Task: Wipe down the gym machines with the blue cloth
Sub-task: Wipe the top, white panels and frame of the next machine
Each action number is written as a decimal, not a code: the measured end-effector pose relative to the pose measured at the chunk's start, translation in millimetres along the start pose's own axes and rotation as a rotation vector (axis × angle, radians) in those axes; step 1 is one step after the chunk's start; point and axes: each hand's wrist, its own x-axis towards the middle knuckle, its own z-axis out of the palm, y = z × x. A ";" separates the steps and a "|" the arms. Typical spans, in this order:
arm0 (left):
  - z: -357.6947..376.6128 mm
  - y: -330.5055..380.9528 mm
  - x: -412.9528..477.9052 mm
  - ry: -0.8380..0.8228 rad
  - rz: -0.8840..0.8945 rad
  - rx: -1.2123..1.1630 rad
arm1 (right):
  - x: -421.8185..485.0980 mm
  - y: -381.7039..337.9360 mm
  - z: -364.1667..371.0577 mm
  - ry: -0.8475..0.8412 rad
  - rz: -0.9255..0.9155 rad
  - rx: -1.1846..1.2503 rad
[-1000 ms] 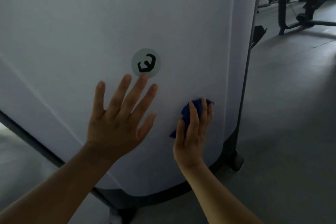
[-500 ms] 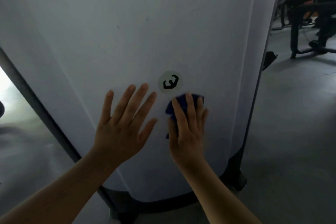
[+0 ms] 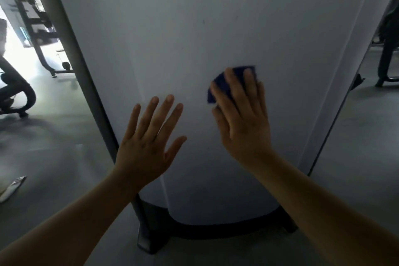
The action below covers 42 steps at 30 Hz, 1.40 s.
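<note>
Blue cloth (image 3: 224, 85) right of frame centre, flat against the white machine panel (image 3: 194, 28), mostly covered by the right hand (image 3: 244, 121). Right fingers straight, pressing the cloth onto the panel, no curl round it. Left hand (image 3: 146, 144) lower centre, fingers spread, palm flat on the panel, holding nothing. Grey frame post (image 3: 71, 49) on the panel's left edge. Dark base (image 3: 205, 231) under the panel. Other gym equipment (image 3: 38, 26) upper left.

A small dark-blue cloth (image 3: 224, 83), crumpled, lies flat against the tall white curved plastic machine shroud (image 3: 194, 39).
</note>
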 end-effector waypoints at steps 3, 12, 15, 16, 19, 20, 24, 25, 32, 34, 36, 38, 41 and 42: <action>3.5 -2.2 -9.8 -0.010 -0.027 -0.022 | -37.3 1.1 2.8 -0.301 -0.501 -0.094; 22.3 -9.2 -34.8 0.017 -0.109 -0.139 | -13.4 -3.6 6.2 -0.287 -0.558 -0.113; 29.2 -18.9 -47.6 0.016 -0.154 -0.161 | 1.3 -4.0 4.1 -0.335 -0.757 -0.157; 31.3 -20.5 -50.5 0.017 -0.166 -0.166 | 14.7 -5.8 4.5 -0.261 -0.691 -0.152; 35.0 -23.7 -55.2 0.030 -0.196 -0.200 | 39.8 -19.3 7.5 -0.108 -0.444 -0.107; 35.6 -24.7 -55.4 0.046 -0.209 -0.215 | 36.2 -24.8 10.5 -0.133 -0.465 -0.099; 40.1 -34.3 -59.9 0.086 -0.279 -0.280 | 23.7 -28.4 16.4 -0.363 -0.856 -0.124; 42.1 -36.5 -60.9 0.083 -0.277 -0.305 | 35.6 -28.6 15.7 -0.328 -0.859 -0.132; 46.5 -39.2 -63.3 0.127 -0.270 -0.433 | 50.5 -59.4 29.8 -0.235 -0.689 -0.142; 49.5 -40.4 -65.6 0.151 -0.267 -0.430 | 41.0 -60.7 31.4 -0.370 -0.827 -0.143; 52.8 -41.6 -65.7 0.166 -0.260 -0.437 | 58.0 -61.8 29.6 -0.303 -0.827 -0.153; 54.6 -43.0 -65.4 0.179 -0.256 -0.441 | 77.0 -68.0 28.8 -0.169 -0.689 -0.175; 56.3 -44.8 -67.9 0.199 -0.277 -0.448 | 61.3 -80.3 36.2 -0.184 -0.600 -0.173; 56.2 -45.3 -70.8 0.205 -0.290 -0.454 | 46.9 -82.6 39.3 -0.260 -0.643 -0.156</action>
